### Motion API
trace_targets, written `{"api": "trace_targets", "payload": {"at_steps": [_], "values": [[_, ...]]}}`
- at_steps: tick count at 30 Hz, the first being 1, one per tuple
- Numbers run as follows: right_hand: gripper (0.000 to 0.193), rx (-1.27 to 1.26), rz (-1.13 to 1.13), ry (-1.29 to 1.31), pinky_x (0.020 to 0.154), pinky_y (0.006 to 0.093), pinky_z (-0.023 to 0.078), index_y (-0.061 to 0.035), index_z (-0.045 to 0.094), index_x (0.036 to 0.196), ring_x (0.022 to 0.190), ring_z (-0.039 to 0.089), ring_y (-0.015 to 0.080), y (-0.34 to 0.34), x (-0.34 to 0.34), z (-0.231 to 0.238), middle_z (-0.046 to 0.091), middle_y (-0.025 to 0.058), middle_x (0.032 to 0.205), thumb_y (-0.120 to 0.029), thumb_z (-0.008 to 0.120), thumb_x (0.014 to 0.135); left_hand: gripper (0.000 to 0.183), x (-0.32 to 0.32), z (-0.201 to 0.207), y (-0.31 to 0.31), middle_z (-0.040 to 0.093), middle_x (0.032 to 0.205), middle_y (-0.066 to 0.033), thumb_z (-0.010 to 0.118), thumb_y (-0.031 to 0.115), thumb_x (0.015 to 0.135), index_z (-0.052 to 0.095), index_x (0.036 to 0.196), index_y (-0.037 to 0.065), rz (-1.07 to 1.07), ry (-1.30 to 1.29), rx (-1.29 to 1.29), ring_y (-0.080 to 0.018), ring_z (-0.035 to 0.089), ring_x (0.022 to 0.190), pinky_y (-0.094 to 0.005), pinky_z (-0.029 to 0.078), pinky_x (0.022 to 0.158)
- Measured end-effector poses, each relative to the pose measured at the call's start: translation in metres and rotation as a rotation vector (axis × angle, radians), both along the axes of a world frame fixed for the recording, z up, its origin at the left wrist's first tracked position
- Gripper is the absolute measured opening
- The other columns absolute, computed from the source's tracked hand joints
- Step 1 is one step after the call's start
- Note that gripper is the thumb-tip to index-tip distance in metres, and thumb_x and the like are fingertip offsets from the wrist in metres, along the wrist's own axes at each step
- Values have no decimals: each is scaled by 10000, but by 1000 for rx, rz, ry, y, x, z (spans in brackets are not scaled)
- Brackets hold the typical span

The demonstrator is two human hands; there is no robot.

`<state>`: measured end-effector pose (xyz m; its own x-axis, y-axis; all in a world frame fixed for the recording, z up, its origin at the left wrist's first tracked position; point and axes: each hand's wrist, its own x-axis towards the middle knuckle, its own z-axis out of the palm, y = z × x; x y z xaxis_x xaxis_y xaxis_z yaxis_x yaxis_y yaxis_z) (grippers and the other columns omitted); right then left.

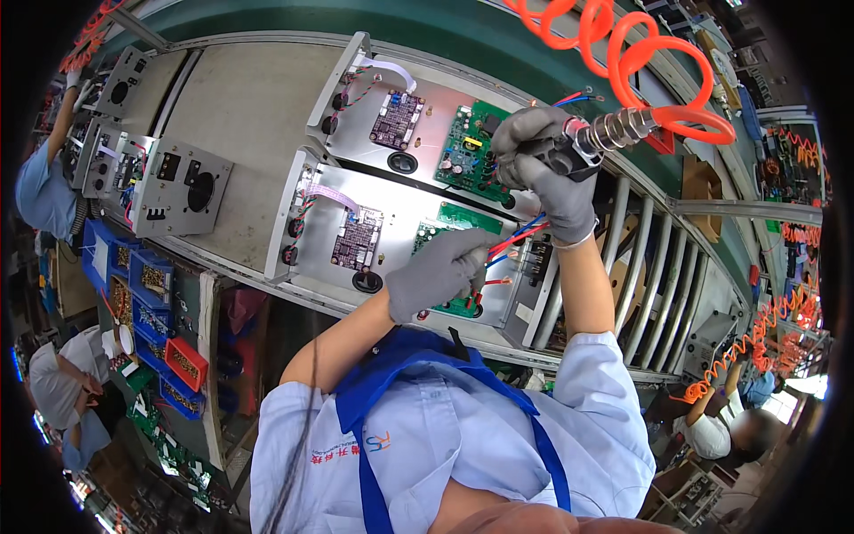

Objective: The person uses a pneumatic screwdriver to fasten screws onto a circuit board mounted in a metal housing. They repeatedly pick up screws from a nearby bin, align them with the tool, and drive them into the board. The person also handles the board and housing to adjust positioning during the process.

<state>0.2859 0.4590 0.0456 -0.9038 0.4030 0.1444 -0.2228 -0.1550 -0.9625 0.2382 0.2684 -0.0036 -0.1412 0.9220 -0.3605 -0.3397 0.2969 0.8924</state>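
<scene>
A grey glove covers my right hand (543,160), which is wrapped around a dark air screwdriver (578,156) above the far metal chassis. The tool's metal coupling joins an orange coiled hose (698,125). My left hand (436,274), also gloved, is closed over the near chassis (400,218), with red and blue wires (514,238) coming out at its fingertips. Beneath it lies a green circuit board (463,304), partly hidden. Another green board (461,151) sits in the far chassis, partly behind my right hand. The screwdriver's tip is hidden.
Dark purple boards (358,238) sit left of the green ones. A roller conveyor (636,276) is on the right. At left stands a grey housing (182,187) near blue screw bins (151,280) and a red bin (185,363). A co-worker (49,187) works at far left.
</scene>
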Motion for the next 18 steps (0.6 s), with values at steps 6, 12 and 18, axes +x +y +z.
{"api": "trace_targets", "payload": {"at_steps": [6, 12, 18], "values": [[311, 112, -60, 14, 719, 285, 519, -1, 607, 1008, 840, 615, 145, -17, -8, 19, 659, 106, 919, 67, 594, 705, 361, -19, -1, -42, 609, 840, -50, 465, 177, 951, 548, 1258, 5, 154, -152, 11, -97, 561, 680, -228, 456, 573], [446, 111, -44, 36, 875, 356, 485, 60, 494, 1172, 1054, 556, 251, 77, 50, 61, 553, 192, 1158, -88, 563, 756, 350, -21, -3, -127, 638, 1050, -141, 497, 143, 943, 537, 1234, -48, 433, -300, 85, -201, 649, 901, -302, 549, 775], [586, -207, 227, 331, 967, 396, 453, 99, 383, 1342, 1188, 506, 330, 182, 173, 49, 460, 248, 1320, -210, 426, 845, 480, -10, 14, -263, 620, 1147, -186, 562, 248, 936, 473, 1289, -65, 865, -179, -25, -203, 664, 939, -224, 550, 689]]}}
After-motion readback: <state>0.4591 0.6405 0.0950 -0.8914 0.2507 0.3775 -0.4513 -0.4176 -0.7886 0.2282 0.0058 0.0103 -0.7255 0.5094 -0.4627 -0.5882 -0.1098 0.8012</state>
